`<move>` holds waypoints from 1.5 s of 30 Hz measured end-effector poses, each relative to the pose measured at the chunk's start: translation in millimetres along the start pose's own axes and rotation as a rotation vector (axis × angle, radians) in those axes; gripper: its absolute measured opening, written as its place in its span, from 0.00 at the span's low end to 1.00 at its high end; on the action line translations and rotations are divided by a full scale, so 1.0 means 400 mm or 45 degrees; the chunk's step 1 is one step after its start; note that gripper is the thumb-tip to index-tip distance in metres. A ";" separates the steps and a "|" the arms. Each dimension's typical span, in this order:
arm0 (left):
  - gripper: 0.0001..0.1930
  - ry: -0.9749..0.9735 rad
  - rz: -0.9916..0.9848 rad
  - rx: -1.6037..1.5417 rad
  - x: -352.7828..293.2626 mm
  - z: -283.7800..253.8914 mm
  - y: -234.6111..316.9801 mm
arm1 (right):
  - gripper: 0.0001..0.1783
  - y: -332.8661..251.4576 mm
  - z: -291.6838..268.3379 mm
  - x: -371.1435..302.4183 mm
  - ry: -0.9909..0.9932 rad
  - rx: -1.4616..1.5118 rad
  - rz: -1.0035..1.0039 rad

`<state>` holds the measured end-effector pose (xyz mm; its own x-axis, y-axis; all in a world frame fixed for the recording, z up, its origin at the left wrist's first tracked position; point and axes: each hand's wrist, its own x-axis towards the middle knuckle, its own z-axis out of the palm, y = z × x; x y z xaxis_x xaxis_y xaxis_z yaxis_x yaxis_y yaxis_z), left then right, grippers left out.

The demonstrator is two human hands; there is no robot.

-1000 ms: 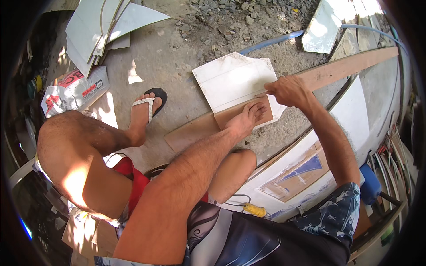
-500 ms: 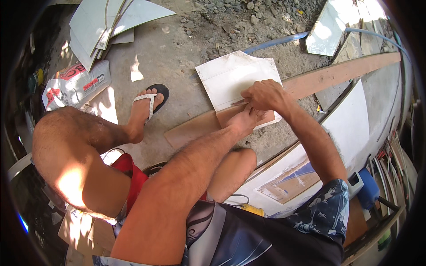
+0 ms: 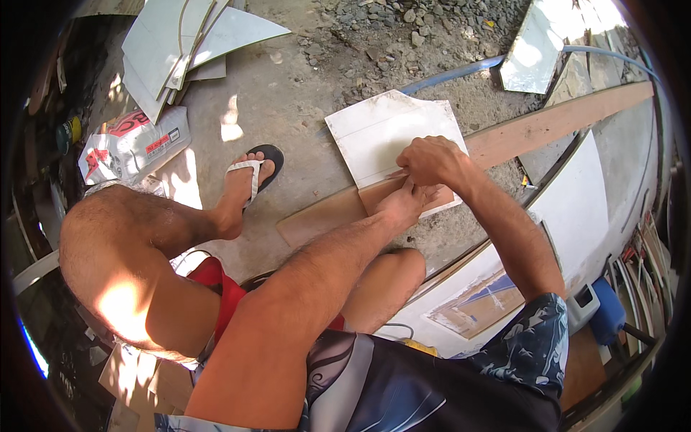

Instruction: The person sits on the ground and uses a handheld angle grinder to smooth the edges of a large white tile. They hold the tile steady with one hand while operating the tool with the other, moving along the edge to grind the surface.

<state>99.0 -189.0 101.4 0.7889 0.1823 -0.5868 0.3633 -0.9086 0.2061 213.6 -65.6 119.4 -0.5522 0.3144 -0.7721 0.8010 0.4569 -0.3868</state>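
Note:
A white flat panel (image 3: pixel 374 137), cut to an angled outline, lies on the ground in front of me. Across its near edge sits a brown piece of board (image 3: pixel 373 199). My left hand (image 3: pixel 402 205) presses on this brown piece, its fingers bent and partly hidden beneath the other hand. Just above, my right hand (image 3: pixel 433 160) is closed, knuckles up, over the panel. A small thin bit shows by its fingertips, but what it grips is too covered to name. A longer brown strip (image 3: pixel 320 216) runs out from under the panel on the left.
A long wooden plank (image 3: pixel 561 122) stretches off to the right, with a blue hose (image 3: pixel 453 74) beyond it. Cut white panels (image 3: pixel 162 50) are stacked at the far left above a printed sack (image 3: pixel 137 147). A large white sheet (image 3: pixel 572 191) and a blue container (image 3: pixel 608 311) lie right.
The view has shifted a little, so everything sits slightly lower and farther right. Both hands keep nearly the same place on the panel and brown piece.

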 end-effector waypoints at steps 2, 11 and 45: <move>0.27 -0.070 -0.104 -0.223 0.057 0.073 0.034 | 0.10 -0.072 0.019 0.031 0.047 0.007 -0.114; 0.26 0.007 -0.007 0.153 -0.017 -0.009 -0.001 | 0.15 -0.035 0.020 0.009 -0.017 0.094 0.014; 0.23 -0.326 0.105 0.060 0.027 0.001 0.007 | 0.17 -0.097 0.069 0.033 0.225 0.211 -0.123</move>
<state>108.5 -189.6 95.3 0.6616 0.0118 -0.7497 0.2750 -0.9340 0.2280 181.5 -102.1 110.2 -0.6481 0.4230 -0.6333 0.7615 0.3536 -0.5431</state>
